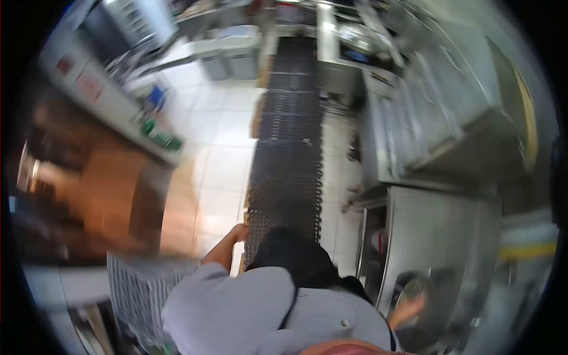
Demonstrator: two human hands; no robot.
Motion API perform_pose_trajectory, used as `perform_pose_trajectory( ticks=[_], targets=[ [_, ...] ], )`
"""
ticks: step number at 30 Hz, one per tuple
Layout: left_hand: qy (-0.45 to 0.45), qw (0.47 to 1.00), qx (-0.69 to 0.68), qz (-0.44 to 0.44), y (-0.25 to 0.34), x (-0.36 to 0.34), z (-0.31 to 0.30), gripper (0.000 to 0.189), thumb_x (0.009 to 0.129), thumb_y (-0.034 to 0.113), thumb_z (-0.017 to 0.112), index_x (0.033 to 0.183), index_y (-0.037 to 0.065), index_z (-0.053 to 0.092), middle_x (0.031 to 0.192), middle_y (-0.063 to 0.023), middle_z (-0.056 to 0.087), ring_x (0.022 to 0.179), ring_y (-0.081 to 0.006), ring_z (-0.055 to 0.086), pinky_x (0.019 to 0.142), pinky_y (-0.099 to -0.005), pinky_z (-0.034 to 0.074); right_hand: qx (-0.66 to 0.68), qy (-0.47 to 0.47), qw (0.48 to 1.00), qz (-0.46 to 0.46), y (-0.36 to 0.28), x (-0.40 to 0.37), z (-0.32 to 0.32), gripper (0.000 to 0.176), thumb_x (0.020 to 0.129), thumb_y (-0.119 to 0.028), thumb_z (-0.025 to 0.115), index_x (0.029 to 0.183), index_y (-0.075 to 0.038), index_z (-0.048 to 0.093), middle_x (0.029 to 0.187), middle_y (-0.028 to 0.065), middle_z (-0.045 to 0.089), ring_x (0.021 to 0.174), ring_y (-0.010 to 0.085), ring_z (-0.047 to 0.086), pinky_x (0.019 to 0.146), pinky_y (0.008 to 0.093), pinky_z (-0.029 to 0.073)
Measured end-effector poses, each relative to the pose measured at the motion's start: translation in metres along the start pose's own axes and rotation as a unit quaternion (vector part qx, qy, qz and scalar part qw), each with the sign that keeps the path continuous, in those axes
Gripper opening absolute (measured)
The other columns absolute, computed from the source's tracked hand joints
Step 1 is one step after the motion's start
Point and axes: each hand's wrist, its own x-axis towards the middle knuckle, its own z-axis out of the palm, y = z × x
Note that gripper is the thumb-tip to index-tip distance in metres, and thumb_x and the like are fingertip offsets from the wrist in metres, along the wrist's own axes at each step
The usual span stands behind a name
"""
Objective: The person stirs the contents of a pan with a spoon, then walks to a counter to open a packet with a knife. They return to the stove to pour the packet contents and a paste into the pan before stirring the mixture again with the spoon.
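Counter [438,231] spans the lower right; against it shows a blurred round thing [418,286], the right hand [408,310] at its lower edge. Whether those fingers grasp it, I cannot tell. Lower centre, the left hand [239,232] hangs by the mat [287,165], fingers too blurred to judge.

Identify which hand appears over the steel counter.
The right hand, at the picture's lower right, appears over the steel counter; the left hand appears instead at the edge of the dark floor mat.
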Motion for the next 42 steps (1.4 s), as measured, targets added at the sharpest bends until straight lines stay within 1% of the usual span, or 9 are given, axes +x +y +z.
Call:
perform_pose_trajectory(
  ticks=[1,2,8,14,15,18,32,38,42],
  targets=[
    [0.024,0.997,0.070,0.000,0.007,0.001,-0.021,0.017,0.086,0.019,0.061,0.086,0.003,0.062,0.065,-0.0095,0.061,0.051,-0.0207,0.059,0.042,-0.0343,0.046,-0.257,-0.058,0.950,-0.166,-0.059,-0.018,0.029,0.041,0.075,0.005,0.056,0.115,0.001,0.058,0.108,0.0211,0.058,0.106,0.0392,0.054,0.092,0.0476,0.044],
    [0.028,0.998,-0.027,-0.046,0.021,-0.008,-0.039,0.015,0.086,0.018,0.062,0.088,0.004,0.060,0.066,-0.0093,0.061,0.051,-0.0202,0.058,0.041,-0.0313,0.044,-0.181,-0.079,0.946,-0.255,-0.093,-0.027,0.068,0.040,0.073,0.006,0.053,0.113,0.002,0.057,0.107,0.0209,0.057,0.104,0.0394,0.054,0.090,0.0474,0.043],
    [0.082,0.985,-0.141,-0.053,0.035,0.018,-0.124,0.007,0.089,0.011,0.058,0.095,0.008,0.057,0.069,-0.0051,0.060,0.053,-0.0149,0.057,0.044,-0.0280,0.043,-0.119,-0.447,0.852,-0.245,-0.228,-0.089,0.240,0.034,0.080,-0.002,0.058,0.114,-0.009,0.060,0.111,0.0142,0.054,0.090,0.0362,0.062,0.074,0.0445,0.052],
    [0.108,0.988,-0.101,0.052,-0.003,0.071,-0.153,0.011,0.089,0.014,0.056,0.094,0.006,0.060,0.070,-0.0068,0.062,0.055,-0.0176,0.062,0.046,-0.0317,0.048,-0.099,-0.535,0.768,-0.337,-0.274,-0.053,0.435,0.029,0.079,-0.003,0.058,0.107,-0.009,0.061,0.101,0.0139,0.054,0.088,0.0365,0.061,0.072,0.0473,0.051],
    [0.104,0.926,-0.335,-0.139,-0.039,0.096,-0.142,0.014,0.089,0.014,0.055,0.097,0.004,0.061,0.069,-0.0082,0.062,0.058,-0.0195,0.063,0.048,-0.0341,0.050,-0.116,-0.539,0.758,-0.349,-0.291,-0.042,0.474,0.027,0.079,-0.004,0.058,0.105,-0.009,0.061,0.100,0.0144,0.054,0.088,0.0366,0.062,0.072,0.0480,0.051],
    [0.083,0.959,-0.249,-0.108,-0.010,0.089,-0.166,0.012,0.089,0.013,0.055,0.095,0.005,0.060,0.069,-0.0084,0.061,0.058,-0.0203,0.061,0.050,-0.0335,0.051,-0.161,-0.564,0.705,-0.400,-0.360,-0.007,0.602,0.021,0.081,-0.010,0.057,0.102,-0.007,0.060,0.098,0.0161,0.055,0.090,0.0373,0.062,0.073,0.0496,0.051],
    [0.107,0.973,-0.189,-0.079,0.133,0.334,-0.432,0.009,0.089,0.013,0.055,0.094,0.006,0.058,0.069,-0.0076,0.060,0.057,-0.0193,0.059,0.049,-0.0323,0.049,-0.032,-0.575,0.701,-0.421,-0.673,0.029,1.001,0.022,0.082,-0.022,0.058,0.092,-0.006,0.067,0.093,0.0189,0.067,0.091,0.0372,0.065,0.080,0.0484,0.053],
    [0.076,0.971,-0.212,-0.085,0.205,0.434,-0.630,0.008,0.089,0.013,0.055,0.093,0.006,0.057,0.068,-0.0072,0.059,0.056,-0.0189,0.058,0.049,-0.0317,0.048,-0.220,-0.198,0.934,-0.198,-0.725,0.283,1.051,0.022,0.088,-0.019,0.054,0.095,-0.007,0.070,0.091,0.0190,0.069,0.085,0.0381,0.066,0.076,0.0463,0.053],
    [0.187,0.952,-0.231,-0.080,0.327,0.498,-0.784,0.010,0.090,0.015,0.054,0.096,0.008,0.055,0.069,-0.0058,0.058,0.055,-0.0156,0.056,0.048,-0.0280,0.045,-0.411,-0.129,0.870,-0.240,-0.700,0.367,1.078,0.029,0.091,-0.018,0.046,0.099,-0.003,0.070,0.111,0.0192,0.065,0.104,0.0380,0.062,0.092,0.0477,0.048]
  ],
)
